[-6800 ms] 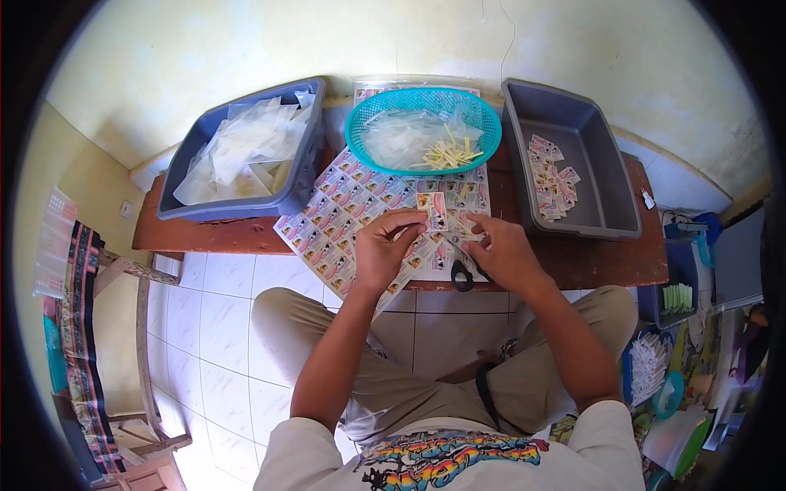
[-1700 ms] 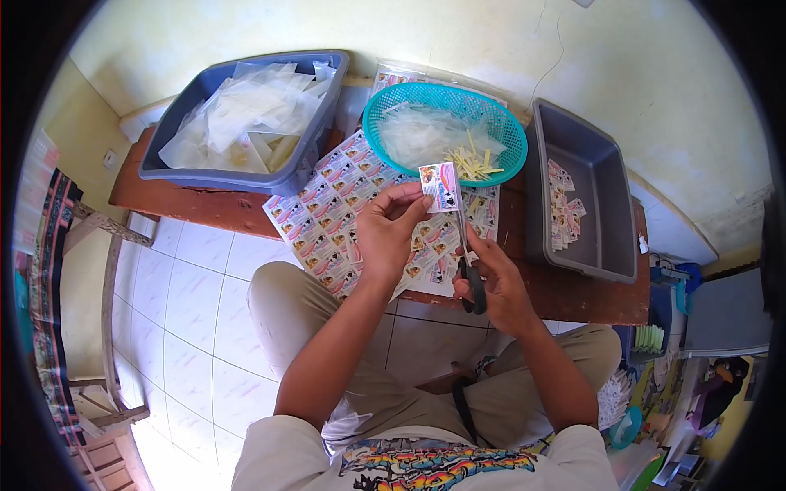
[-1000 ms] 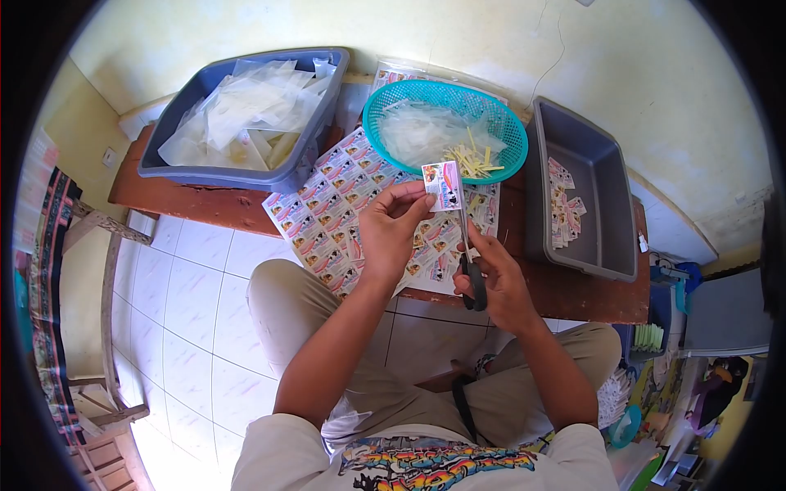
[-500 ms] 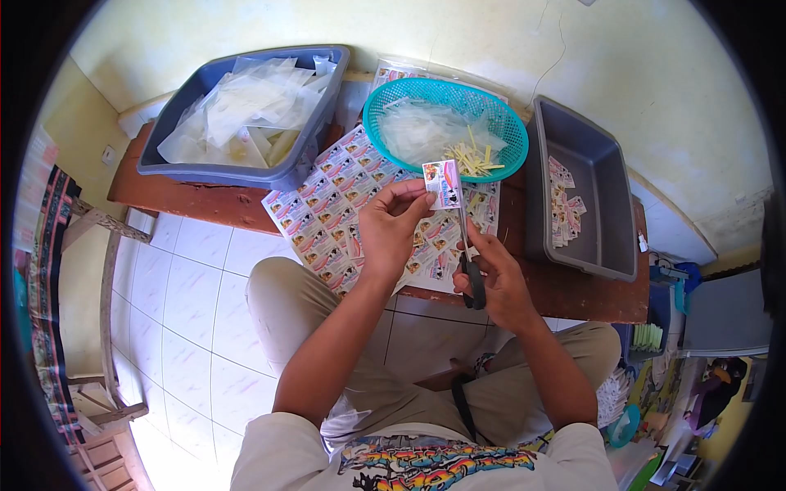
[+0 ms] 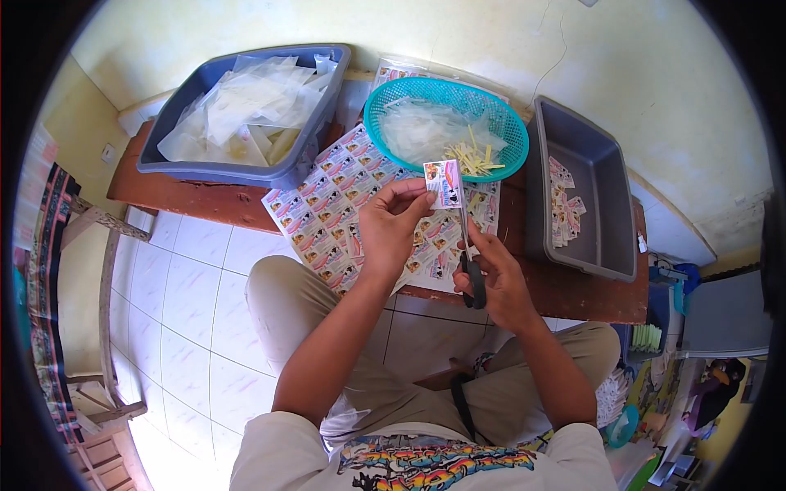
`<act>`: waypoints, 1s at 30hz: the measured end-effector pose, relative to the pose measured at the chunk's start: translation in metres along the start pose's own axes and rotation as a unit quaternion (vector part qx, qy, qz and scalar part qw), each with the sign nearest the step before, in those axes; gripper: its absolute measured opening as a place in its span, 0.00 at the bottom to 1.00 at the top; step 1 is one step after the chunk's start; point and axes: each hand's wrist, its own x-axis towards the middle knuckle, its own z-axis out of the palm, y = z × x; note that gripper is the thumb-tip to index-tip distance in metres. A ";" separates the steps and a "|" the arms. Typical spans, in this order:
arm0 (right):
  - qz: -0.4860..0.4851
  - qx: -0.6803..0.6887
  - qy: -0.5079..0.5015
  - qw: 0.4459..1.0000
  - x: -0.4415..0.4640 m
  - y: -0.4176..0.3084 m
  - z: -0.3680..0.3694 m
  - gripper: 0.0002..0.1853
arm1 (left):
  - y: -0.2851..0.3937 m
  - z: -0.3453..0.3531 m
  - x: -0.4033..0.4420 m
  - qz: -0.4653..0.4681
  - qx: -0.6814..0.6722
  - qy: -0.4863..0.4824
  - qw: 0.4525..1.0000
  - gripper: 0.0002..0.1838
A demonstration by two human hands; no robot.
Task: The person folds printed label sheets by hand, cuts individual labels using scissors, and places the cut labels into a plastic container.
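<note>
Between thumb and fingers, my left hand pinches a small printed label by its lower left side. My right hand grips black-handled scissors, whose blades point up along the label's right edge. Below both hands, printed label sheets lie on the brown wooden bench. Just behind the label stands a turquoise mesh basket holding clear plastic pieces and thin yellow strips.
A blue-grey tub at the left holds translucent plastic sheets. Cut labels lie in a grey tub at the right. My bent legs are below the bench, and another person is at the far right.
Since the earliest frame, the scissors have come up to the label's right edge in my right hand, and the view has shifted. Over the last second, the hands have barely moved.
</note>
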 end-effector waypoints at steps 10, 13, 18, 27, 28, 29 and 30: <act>-0.003 0.013 -0.002 1.000 0.000 0.002 0.001 0.48 | 0.003 0.003 -0.001 0.002 -0.009 0.012 1.000 0.11; 0.004 0.006 0.000 1.000 0.000 -0.001 0.001 0.48 | 0.002 0.003 -0.001 0.006 -0.010 0.008 1.000 0.12; 0.004 0.008 0.002 1.000 0.000 0.000 0.001 0.48 | 0.001 0.001 -0.001 0.004 0.009 0.002 1.000 0.15; 0.002 0.014 0.006 1.000 0.000 0.001 0.002 0.48 | 0.000 0.001 -0.001 0.003 0.013 0.003 1.000 0.14; 0.004 0.012 0.007 1.000 0.000 0.001 0.002 0.48 | 0.000 0.001 -0.001 0.005 0.014 0.002 1.000 0.14; 0.005 0.012 0.006 1.000 0.000 0.000 0.002 0.48 | 0.001 0.002 -0.001 0.005 0.013 0.002 1.000 0.14; 0.008 0.013 0.005 1.000 0.000 -0.001 0.002 0.48 | 0.001 0.002 -0.001 0.003 0.013 0.003 1.000 0.14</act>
